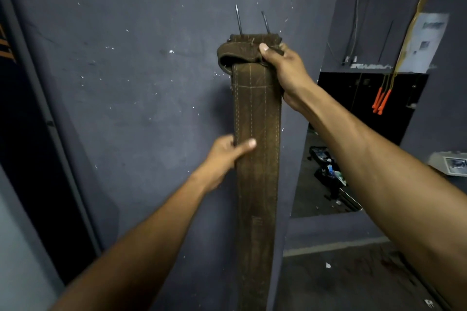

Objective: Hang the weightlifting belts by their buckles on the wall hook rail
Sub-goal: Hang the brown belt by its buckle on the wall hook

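Note:
A long brown suede weightlifting belt hangs straight down in front of a dark grey wall. Its top end is folded into a loop around the buckle, whose two metal prongs stick upward. My right hand grips the folded top at its right side, thumb over the front. Lower down, my left hand pinches the belt's left edge, thumb across the front. No hook or rail shows in view; the wall behind the belt's top is hidden.
A dark doorway frame runs down the left. To the right of the wall corner, orange-handled skipping ropes and cords hang on another wall, with a paper sheet and clutter on the floor.

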A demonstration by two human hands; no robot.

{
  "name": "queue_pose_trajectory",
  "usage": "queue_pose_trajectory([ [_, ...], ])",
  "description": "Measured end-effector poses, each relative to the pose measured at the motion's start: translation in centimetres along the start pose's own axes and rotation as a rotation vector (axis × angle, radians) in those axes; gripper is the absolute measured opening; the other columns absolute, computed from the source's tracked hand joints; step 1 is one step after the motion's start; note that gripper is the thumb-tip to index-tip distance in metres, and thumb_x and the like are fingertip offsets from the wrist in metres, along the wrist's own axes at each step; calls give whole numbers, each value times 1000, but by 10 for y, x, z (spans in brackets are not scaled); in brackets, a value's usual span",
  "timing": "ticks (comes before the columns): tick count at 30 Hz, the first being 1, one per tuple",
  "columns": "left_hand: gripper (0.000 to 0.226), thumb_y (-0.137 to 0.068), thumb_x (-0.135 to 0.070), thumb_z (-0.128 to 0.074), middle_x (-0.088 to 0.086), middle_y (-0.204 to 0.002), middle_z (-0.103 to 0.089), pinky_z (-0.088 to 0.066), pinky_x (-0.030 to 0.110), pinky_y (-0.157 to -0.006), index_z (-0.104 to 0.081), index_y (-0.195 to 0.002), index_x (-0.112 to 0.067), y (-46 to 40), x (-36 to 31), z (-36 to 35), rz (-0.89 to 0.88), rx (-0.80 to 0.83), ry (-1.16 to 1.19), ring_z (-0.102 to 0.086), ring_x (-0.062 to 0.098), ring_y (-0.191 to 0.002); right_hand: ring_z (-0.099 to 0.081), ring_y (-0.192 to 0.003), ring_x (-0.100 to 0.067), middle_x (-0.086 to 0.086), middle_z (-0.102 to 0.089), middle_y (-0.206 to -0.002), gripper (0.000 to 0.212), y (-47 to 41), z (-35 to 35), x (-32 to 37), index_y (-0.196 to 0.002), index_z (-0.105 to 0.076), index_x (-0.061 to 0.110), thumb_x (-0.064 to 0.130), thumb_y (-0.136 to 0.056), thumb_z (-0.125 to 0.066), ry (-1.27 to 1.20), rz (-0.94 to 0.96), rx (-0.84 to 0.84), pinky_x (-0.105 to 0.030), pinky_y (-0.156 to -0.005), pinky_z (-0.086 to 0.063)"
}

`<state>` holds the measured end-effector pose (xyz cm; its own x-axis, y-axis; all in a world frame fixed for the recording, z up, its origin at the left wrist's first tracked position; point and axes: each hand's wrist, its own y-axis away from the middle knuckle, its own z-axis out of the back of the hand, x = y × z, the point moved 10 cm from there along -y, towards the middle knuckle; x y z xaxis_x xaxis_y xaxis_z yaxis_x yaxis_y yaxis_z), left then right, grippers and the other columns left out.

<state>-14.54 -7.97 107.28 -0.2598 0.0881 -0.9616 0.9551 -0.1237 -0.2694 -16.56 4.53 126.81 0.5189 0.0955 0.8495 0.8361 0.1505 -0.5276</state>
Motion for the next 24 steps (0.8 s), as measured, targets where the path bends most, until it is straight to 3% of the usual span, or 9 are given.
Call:
queue_pose_trajectory([
  [3, 15, -95, -25, -72, -3, -76, -79, -54, 17, -54, -74, -85, -14, -20, -88, 9, -147, -83, -32, -74, 5, -67, -75, -105, -22, -12, -73, -124, 37, 2, 0, -11, -138, -52, 7, 22, -105, -60, 16, -16, 13, -36, -94, -61],
  [6, 18, -95, -30, -71, -2, -77, -79, -53, 20, -56, -75, -88, -14, -23, -112, 10, -161, -76, -55, -73, 7, -69, -75, -108, -23, -11, -72, -126, 35, 0, 0, -6, -136, -51, 7, 21, -105, -59, 22, 18, 15, -36, -94, -61],
  [10, 20, -95, -26, -71, 8, -105, -80, -63, 32, -82, -74, -108, -11, -3, -30, 0, -26, 12, 48, -77, 23, -99, -73, -111, -25, -16, -69, -130, 39, 0, -1, 6, -138, -47, 5, 21, -105, -60, 46, 59, 1, -42, -101, -59],
  [14, 29, -92, -22, -74, 10, -117, -77, -59, 31, -95, -73, -118, -10, 52, 119, -9, 244, 52, -67, -75, 18, -106, -70, -118, -28, -14, -68, -133, 37, 1, 0, 13, -136, -48, 8, 21, -104, -61, 66, 92, -19, -47, -107, -55],
  [17, 36, -91, -13, -75, 7, -108, -80, -60, 21, -80, -68, -123, 2, 83, 195, -1, 412, 60, -134, -77, 11, -92, -72, -116, -22, -9, -68, -132, 42, 2, 0, 16, -141, -45, 13, 23, -104, -61, 78, 116, 3, -41, -103, -59],
  [19, 35, -91, -12, -75, -4, -94, -82, -57, 14, -69, -68, -121, 4, 82, 201, 5, 420, 70, -158, -77, 3, -82, -71, -118, -21, -8, -65, -136, 45, 3, 0, 16, -144, -42, 21, 22, -103, -61, 74, 126, 24, -37, -101, -59],
  [22, 39, -89, -11, -76, 10, -118, -77, -60, 28, -91, -67, -125, 3, 54, 156, 6, 295, 74, -122, -76, 16, -103, -70, -120, -22, -7, -63, -139, 48, 4, 2, 12, -145, -39, 27, 21, -103, -61, 64, 130, 28, -39, -103, -58],
  [24, 38, -90, -6, -75, 15, -122, -74, -59, 31, -95, -67, -126, 4, 31, 105, 5, 184, 54, -100, -74, 21, -107, -70, -119, -22, -6, -63, -138, 49, 4, 5, 8, -146, -40, 26, 21, -102, -61, 59, 123, 5, -40, -104, -58],
])
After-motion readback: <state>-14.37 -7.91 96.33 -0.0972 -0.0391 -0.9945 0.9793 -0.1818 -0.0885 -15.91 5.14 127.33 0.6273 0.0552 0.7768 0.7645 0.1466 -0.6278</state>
